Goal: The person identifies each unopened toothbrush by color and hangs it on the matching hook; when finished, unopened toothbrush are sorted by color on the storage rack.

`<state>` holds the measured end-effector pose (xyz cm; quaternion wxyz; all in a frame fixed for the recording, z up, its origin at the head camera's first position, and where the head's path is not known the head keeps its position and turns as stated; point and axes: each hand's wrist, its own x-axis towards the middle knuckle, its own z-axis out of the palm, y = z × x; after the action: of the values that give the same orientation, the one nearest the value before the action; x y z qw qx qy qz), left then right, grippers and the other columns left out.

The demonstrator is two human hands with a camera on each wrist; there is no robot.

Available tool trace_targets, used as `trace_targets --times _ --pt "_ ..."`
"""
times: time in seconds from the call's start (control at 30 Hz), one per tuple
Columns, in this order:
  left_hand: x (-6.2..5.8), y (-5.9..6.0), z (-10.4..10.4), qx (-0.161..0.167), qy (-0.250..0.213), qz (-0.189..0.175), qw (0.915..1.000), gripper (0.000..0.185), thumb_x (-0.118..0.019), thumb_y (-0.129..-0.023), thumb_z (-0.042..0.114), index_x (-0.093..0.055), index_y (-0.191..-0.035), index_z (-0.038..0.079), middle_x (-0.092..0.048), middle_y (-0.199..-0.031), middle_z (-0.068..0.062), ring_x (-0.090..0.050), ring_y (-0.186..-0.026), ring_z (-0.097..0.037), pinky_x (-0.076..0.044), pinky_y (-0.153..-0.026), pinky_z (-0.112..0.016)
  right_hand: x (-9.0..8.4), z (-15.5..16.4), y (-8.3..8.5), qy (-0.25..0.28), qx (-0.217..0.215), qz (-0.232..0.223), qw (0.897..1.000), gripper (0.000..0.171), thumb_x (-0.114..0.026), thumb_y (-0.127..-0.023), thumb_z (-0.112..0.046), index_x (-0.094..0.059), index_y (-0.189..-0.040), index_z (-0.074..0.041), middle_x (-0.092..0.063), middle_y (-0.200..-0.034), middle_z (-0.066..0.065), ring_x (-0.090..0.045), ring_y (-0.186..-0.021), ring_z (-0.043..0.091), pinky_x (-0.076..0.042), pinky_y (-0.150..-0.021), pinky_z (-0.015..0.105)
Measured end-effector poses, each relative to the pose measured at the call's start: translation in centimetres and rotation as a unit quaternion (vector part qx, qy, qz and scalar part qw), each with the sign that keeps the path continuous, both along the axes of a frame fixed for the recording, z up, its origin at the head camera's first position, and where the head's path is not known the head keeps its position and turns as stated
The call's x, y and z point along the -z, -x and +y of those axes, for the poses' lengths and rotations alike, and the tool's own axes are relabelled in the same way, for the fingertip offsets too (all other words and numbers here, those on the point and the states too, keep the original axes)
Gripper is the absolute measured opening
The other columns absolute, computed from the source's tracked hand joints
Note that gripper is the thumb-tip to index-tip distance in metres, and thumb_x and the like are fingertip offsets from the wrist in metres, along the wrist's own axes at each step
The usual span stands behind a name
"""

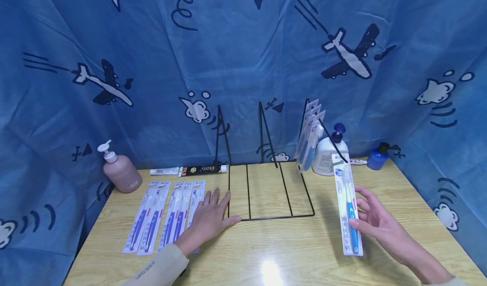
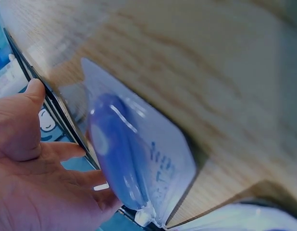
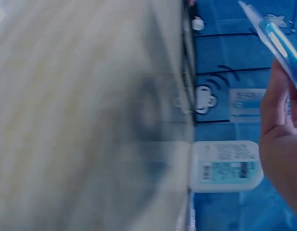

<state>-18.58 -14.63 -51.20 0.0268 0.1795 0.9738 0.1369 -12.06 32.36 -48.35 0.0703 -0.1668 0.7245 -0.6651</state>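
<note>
right hand pinches a packaged toothbrush upright, right of the wire rack; left hand lies flat, fingers straight, on the toothbrush packs, whose blister shows up close only on the left wrist cam

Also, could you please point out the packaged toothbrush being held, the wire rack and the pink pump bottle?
packaged toothbrush (image 1: 348, 205): head view, middle of its card.
wire rack (image 1: 247, 191): head view, a base wire.
pink pump bottle (image 1: 121, 172): head view, its body.
</note>
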Motion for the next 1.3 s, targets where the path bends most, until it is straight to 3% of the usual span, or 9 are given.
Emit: trace_targets --times 0.23,0.43,0.63,1.0,1.3 --pt "0.1 0.0 0.1 0.001 0.004 0.009 1.0000 0.087 -0.066 -0.105 0.061 -0.044 -0.165 0.002 -0.034 -0.166 -0.037 -0.032 -0.151 -0.062 -0.036 -0.118 -0.072 -2.4 0.9 -0.3 0.065 -0.022 0.068 0.995 0.084 -0.045 -0.105 0.023 -0.019 -0.170 -0.023 -0.063 -0.137 0.000 -0.067 -0.113 0.014 -0.061 -0.088 0.032" --pt "0.1 0.0 0.1 -0.001 0.008 0.004 1.0000 0.087 -0.066 -0.104 0.062 -0.044 -0.166 0.003 -0.034 -0.167 -0.036 -0.032 -0.152 -0.061 -0.037 -0.118 -0.071 -3.8 0.3 -1.3 0.073 -0.057 0.114 0.989 0.090 -0.044 -0.098 0.031 -0.019 -0.169 -0.017 -0.067 -0.125 0.003 -0.067 -0.107 0.016 -0.060 -0.087 0.030" --pt "0.2 0.1 0.1 -0.002 0.006 0.000 1.0000 0.087 -0.064 -0.105 0.062 -0.042 -0.166 0.004 -0.032 -0.168 -0.036 -0.030 -0.152 -0.061 -0.035 -0.118 -0.072 -3.8 -0.9 -1.8 0.071 -0.089 0.131 0.985 0.092 -0.046 -0.093 0.035 -0.023 -0.167 -0.014 -0.068 -0.127 0.004 -0.070 -0.111 0.016 -0.060 -0.090 0.030" --pt "0.1 0.0 0.1 -0.002 0.009 -0.001 1.0000 0.088 -0.065 -0.105 0.062 -0.043 -0.166 0.004 -0.033 -0.168 -0.035 -0.031 -0.153 -0.060 -0.036 -0.118 -0.071 -2.7 -1.9 -1.2 0.014 -0.033 0.129 0.991 0.086 -0.055 -0.098 0.028 -0.026 -0.167 -0.013 -0.069 -0.131 0.004 -0.070 -0.115 0.015 -0.061 -0.090 0.031" --pt "0.2 0.1 0.1 -0.001 0.006 0.000 1.0000 0.087 -0.066 -0.104 0.062 -0.044 -0.166 0.004 -0.034 -0.167 -0.036 -0.032 -0.152 -0.060 -0.037 -0.118 -0.071 -2.1 -3.4 2.3 0.007 0.010 0.172 0.985 0.072 -0.060 -0.097 0.026 -0.038 -0.160 0.000 -0.071 -0.123 0.004 -0.071 -0.112 0.014 -0.061 -0.088 0.027"
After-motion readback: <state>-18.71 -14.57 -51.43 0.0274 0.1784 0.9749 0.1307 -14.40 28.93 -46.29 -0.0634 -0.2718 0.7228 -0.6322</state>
